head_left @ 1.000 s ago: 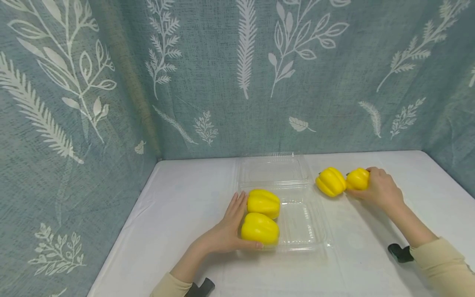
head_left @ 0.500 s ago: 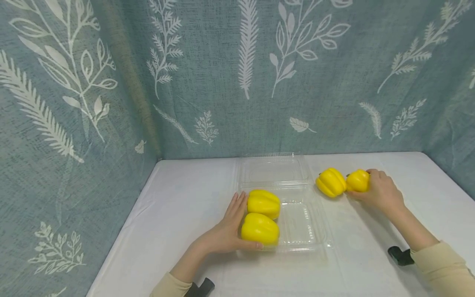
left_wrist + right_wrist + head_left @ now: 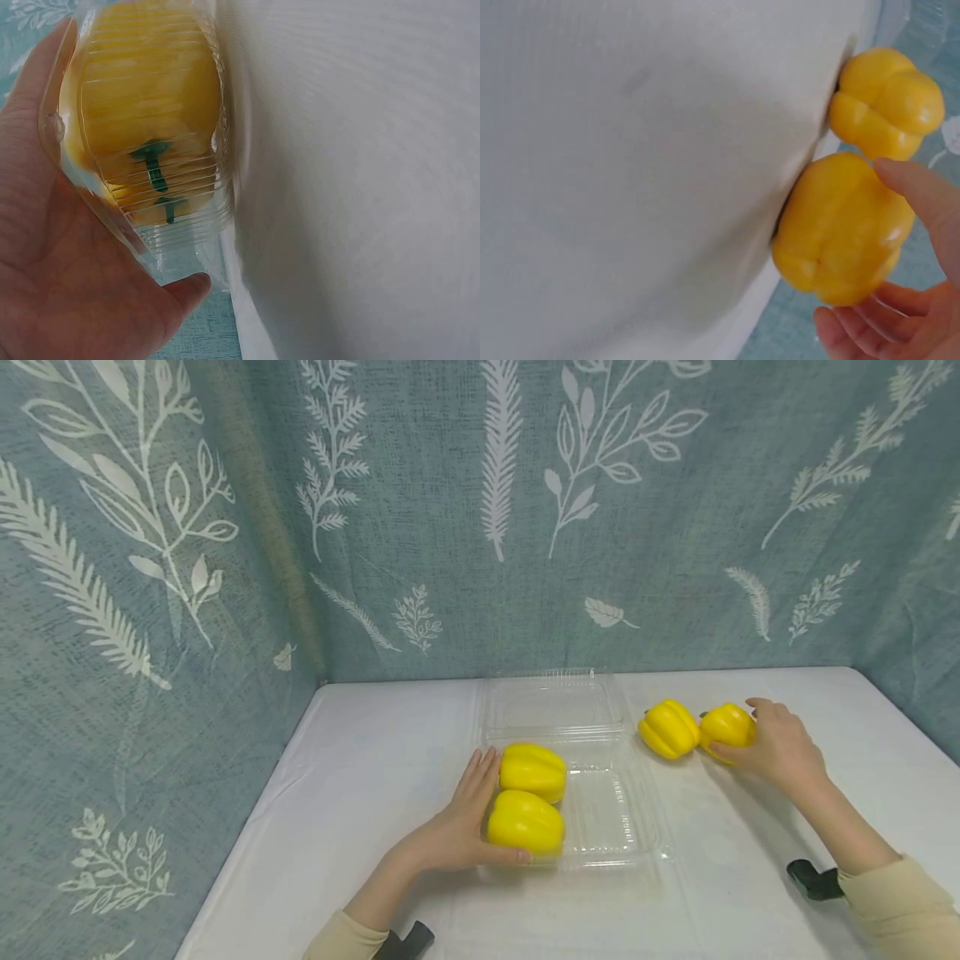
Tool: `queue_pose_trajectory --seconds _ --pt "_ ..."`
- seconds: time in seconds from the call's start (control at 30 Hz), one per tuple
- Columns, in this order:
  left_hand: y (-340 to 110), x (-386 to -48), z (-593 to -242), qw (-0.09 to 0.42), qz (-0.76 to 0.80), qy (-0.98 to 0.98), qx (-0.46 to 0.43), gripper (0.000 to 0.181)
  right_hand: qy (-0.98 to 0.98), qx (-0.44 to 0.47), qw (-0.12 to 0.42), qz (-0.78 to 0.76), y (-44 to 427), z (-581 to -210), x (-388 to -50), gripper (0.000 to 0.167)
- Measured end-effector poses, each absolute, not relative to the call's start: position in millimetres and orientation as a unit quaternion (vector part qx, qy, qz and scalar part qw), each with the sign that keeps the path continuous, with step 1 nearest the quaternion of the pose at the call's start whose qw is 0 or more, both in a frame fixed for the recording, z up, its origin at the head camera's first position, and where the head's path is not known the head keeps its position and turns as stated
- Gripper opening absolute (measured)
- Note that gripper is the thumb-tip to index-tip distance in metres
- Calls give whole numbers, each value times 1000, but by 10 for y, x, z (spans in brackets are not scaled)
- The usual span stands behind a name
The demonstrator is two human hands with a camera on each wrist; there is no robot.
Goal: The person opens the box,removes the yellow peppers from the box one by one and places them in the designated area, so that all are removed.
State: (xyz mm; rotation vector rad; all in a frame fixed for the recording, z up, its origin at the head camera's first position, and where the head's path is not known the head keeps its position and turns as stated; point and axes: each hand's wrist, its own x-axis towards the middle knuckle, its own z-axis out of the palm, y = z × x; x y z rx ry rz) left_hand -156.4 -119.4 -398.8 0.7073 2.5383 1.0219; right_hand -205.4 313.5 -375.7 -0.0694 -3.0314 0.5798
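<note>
Two yellow bell peppers (image 3: 532,772) (image 3: 526,823) lie one behind the other in the left half of a clear plastic container (image 3: 609,810). My left hand (image 3: 457,827) rests along the container's left side, fingers straight, thumb along its front; the left wrist view shows two green stems through the ribbed wall (image 3: 161,176). At the right, my right hand (image 3: 783,747) is spread loosely around a third pepper (image 3: 727,729), which sits on the table. In the right wrist view its thumb (image 3: 911,184) lies at that pepper's upper edge, fingers below. A fourth pepper (image 3: 669,728) stands just left.
The container's clear lid (image 3: 555,703) lies folded back behind it on the white-covered table (image 3: 375,777). A patterned blue-green curtain (image 3: 450,527) stands behind and to both sides. Dark devices (image 3: 813,880) (image 3: 408,941) are at both wrists.
My right hand has shifted slightly right and its fingers have loosened, so more of the third pepper shows. The left hand and the peppers in the container have not moved.
</note>
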Motion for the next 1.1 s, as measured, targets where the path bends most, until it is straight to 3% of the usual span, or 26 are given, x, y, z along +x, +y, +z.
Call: queue_pose_trajectory --seconds 0.57,0.87,1.1 --pt "-1177 -1560 -3956 160 356 888 242 129 -958 18 121 260 2901 -3620 -1819 76" --pt "-1176 -1560 -3955 160 359 888 240 129 -936 63 114 326 2592 -3549 -1726 73" --pt "-1173 -1566 -3959 161 356 889 241 129 -915 93 72 386 2354 -3528 -1683 72"
